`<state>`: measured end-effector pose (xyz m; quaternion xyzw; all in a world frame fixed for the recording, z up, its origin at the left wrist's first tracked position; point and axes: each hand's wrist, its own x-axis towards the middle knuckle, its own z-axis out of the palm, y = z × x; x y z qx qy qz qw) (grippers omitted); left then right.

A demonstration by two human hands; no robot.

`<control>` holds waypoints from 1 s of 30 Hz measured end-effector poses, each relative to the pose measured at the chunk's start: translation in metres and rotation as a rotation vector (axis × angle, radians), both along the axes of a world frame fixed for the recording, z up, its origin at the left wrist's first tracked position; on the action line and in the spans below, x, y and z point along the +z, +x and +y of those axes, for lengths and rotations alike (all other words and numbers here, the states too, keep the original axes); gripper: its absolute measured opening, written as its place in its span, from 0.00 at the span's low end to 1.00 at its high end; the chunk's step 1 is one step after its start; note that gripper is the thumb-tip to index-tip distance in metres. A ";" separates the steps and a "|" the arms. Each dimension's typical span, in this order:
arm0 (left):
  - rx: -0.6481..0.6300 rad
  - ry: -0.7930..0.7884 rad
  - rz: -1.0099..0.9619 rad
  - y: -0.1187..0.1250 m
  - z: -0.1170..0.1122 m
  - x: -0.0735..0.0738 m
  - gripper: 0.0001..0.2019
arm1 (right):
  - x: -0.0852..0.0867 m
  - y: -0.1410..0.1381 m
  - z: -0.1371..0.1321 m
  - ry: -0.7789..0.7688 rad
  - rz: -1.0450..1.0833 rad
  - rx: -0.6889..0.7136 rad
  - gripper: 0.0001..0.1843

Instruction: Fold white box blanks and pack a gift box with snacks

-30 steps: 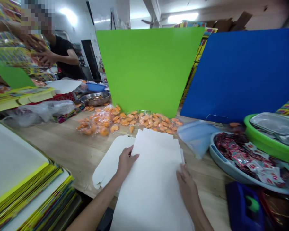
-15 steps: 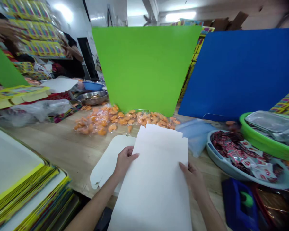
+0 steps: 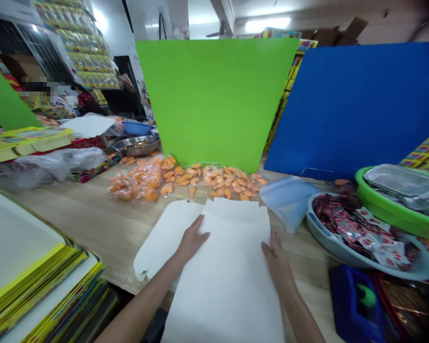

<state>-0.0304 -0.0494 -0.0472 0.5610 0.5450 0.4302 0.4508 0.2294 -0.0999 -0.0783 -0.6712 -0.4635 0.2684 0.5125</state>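
A flat white cardboard box blank [image 3: 232, 267] lies on the wooden table [image 3: 93, 214] in front of me. My left hand [image 3: 192, 240] rests flat on its left edge, fingers stretched out. My right hand [image 3: 277, 259] lies flat on its right edge, fingers also extended. A second white blank [image 3: 160, 240] with rounded flaps sticks out from under it on the left.
Orange snack packets [image 3: 186, 178] lie piled before a green board [image 3: 218, 102]; a blue board [image 3: 357, 109] stands right. A grey basin of red wrappers [image 3: 361, 228], a green basin [image 3: 396, 209], a blue tape dispenser [image 3: 357, 305], and a stack of flat cartons [image 3: 32, 271] surround me.
The far end of the white blank was lifted half a second ago and now lies flat. Both hands went from gripping its edges to pressing flat on it.
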 end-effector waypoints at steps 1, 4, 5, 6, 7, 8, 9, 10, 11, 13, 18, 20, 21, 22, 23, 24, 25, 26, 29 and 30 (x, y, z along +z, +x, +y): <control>-0.021 0.014 0.037 0.000 0.000 -0.001 0.36 | -0.001 0.001 0.000 -0.017 -0.012 0.009 0.44; -0.050 0.005 0.139 0.002 0.000 -0.002 0.39 | 0.000 0.001 -0.001 -0.042 -0.082 0.013 0.45; -0.055 0.011 0.183 0.003 0.000 -0.003 0.40 | 0.000 0.001 -0.001 -0.047 -0.115 0.002 0.46; -0.063 0.026 0.233 0.004 -0.001 -0.005 0.39 | 0.000 0.000 -0.001 -0.058 -0.148 -0.012 0.45; -0.080 0.047 0.284 0.005 -0.001 -0.006 0.38 | -0.001 0.000 -0.001 -0.076 -0.180 -0.029 0.44; -0.103 0.072 0.330 0.006 -0.001 -0.008 0.36 | -0.001 -0.001 -0.001 -0.098 -0.212 -0.051 0.42; -0.129 0.095 0.367 0.007 -0.001 -0.010 0.35 | -0.002 -0.001 0.000 -0.120 -0.244 -0.073 0.40; -0.154 0.112 0.394 0.008 -0.001 -0.011 0.34 | -0.003 -0.002 0.000 -0.140 -0.275 -0.092 0.38; -0.176 0.123 0.416 0.009 -0.001 -0.011 0.34 | -0.003 -0.003 0.001 -0.157 -0.301 -0.106 0.36; -0.208 0.134 0.450 0.010 -0.001 -0.010 0.33 | -0.002 -0.004 0.001 -0.185 -0.323 -0.116 0.34; -0.224 0.124 0.433 0.010 -0.002 0.001 0.32 | 0.011 -0.005 -0.001 -0.243 -0.200 -0.053 0.36; -0.192 0.105 0.334 0.009 0.001 0.007 0.33 | 0.022 -0.003 -0.005 -0.143 -0.091 0.057 0.39; -0.167 0.076 0.244 0.008 0.003 0.009 0.34 | 0.029 -0.002 -0.006 -0.082 -0.013 0.152 0.39; -0.136 0.032 0.129 0.007 0.005 0.012 0.36 | 0.036 0.000 -0.008 -0.033 0.073 0.268 0.39; -0.100 -0.020 0.003 0.007 0.008 0.013 0.38 | 0.043 0.002 -0.010 -0.006 0.152 0.381 0.38; -0.065 -0.073 -0.114 0.007 0.010 0.015 0.39 | 0.049 0.003 -0.012 0.001 0.208 0.476 0.37; -0.038 -0.112 -0.201 0.008 0.012 0.015 0.41 | 0.054 0.005 -0.013 -0.004 0.227 0.539 0.35; -0.025 -0.124 -0.230 0.009 0.012 0.015 0.43 | 0.057 0.007 -0.013 -0.009 0.207 0.565 0.35; -0.051 -0.041 -0.087 0.016 0.006 0.012 0.43 | 0.053 0.008 -0.011 0.018 0.053 0.473 0.33; -0.083 -0.002 -0.013 0.019 0.003 0.010 0.43 | 0.048 0.007 -0.009 0.022 -0.003 0.420 0.33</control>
